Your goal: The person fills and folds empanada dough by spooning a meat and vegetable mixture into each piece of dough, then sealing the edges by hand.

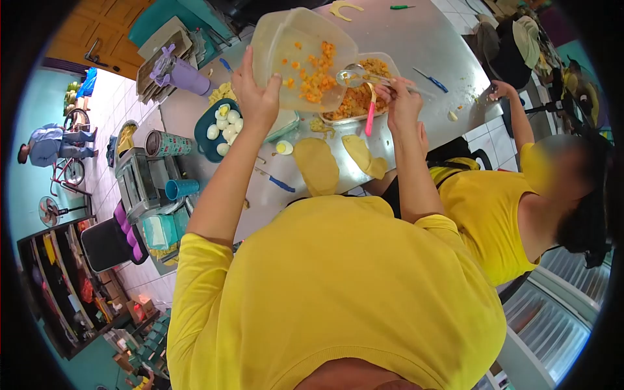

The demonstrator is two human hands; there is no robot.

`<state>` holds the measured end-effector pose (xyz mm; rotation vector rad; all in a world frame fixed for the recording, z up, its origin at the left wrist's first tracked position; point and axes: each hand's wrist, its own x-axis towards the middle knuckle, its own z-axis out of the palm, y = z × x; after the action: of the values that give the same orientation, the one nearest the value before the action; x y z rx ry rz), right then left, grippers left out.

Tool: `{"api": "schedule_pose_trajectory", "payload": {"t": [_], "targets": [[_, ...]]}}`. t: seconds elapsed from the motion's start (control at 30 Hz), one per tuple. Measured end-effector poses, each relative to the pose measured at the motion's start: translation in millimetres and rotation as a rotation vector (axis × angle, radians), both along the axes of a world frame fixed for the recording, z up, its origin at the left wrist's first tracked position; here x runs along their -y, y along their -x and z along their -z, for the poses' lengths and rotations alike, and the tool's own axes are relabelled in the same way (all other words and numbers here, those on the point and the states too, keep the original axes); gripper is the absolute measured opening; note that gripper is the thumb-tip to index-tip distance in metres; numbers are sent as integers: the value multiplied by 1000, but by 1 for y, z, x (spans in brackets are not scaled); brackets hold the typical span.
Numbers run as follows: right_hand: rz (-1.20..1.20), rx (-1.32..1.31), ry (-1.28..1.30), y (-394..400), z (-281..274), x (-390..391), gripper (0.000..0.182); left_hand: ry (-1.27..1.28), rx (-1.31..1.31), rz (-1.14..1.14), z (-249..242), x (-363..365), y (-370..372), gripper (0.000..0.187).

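left hand (257,99) clamped on tilted tub (278,49) | right hand (404,106) seems closed on clear spoon (351,76) | keep tub low over container (394,63), scrape gently

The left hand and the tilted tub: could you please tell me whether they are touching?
Touching. The head view shows the left hand against the side of the tub, its thumb and fingers in a grip on it.

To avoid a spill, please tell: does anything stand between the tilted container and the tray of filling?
Only the clear spoon, in the right hand, crosses from above the tray to the container; the pink-handled utensil is at the tray's near side.
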<state>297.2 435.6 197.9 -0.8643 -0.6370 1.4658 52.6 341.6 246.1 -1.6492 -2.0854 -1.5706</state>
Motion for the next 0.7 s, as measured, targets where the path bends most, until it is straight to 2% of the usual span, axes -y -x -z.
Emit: {"api": "schedule_pose_trajectory", "payload": {"t": [0.03,0.1,0.13,0.2,0.23,0.3,0.5,0.57,0.63,0.67,0.7], "targets": [[3,-1,8,-5,4,6,11,8,-1,3,5,-9,6,66],[-79,-181,141,-17,12,26,10,-18,302,29,19,-20,21,67],[-74,-178,152,-21,18,38,10,-7,305,31,21,-23,24,67],[-244,-167,221,-23,35,63,9,-91,544,72,16,-27,26,67],[-240,-165,227,-20,41,78,9,-84,548,73,14,-28,25,67],[-263,-26,249,-6,57,107,10,-83,739,72,11,-27,22,65],[-348,197,81,42,137,113,16,-61,863,42,19,-25,31,62],[-325,91,179,58,144,109,14,-48,846,36,18,-24,30,62],[-179,-128,439,65,164,110,16,-34,829,43,17,-23,27,62],[-170,-133,433,62,173,111,16,-36,806,53,17,-23,25,62],[-282,-85,489,55,181,114,13,-38,784,64,16,-22,23,62]]}}
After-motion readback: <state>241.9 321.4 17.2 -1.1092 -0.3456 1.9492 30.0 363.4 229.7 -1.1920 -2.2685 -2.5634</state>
